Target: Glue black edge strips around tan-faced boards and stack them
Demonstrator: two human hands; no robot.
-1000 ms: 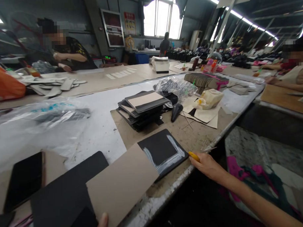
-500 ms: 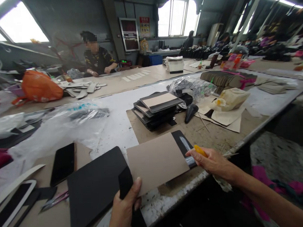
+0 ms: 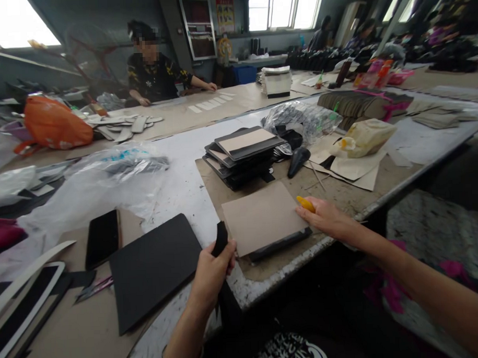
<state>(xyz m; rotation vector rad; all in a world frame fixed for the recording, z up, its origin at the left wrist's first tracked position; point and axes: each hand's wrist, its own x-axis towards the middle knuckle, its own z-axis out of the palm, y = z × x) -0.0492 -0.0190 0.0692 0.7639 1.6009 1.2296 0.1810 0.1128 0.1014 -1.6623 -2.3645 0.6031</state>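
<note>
Beige board (image 3: 264, 220) lies between the person's left hand (image 3: 215, 261) and right hand (image 3: 321, 215), over a black panel (image 3: 280, 245) on the bench (image 3: 181, 176); from where I stand, its long axis seems to run between the hands, so neither is nearer. The left grips a black strip (image 3: 220, 236), fingertips at the board's near corner; the right clasps a yellow tool (image 3: 306, 204), fingers at the opposite edge.

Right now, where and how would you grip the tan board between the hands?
Probably by the near left corner of the tan board, pinched top and bottom, coming from the left: it's thin and flat, and that corner seems to jut past the black panel underneath. The left hand is right there.
</note>
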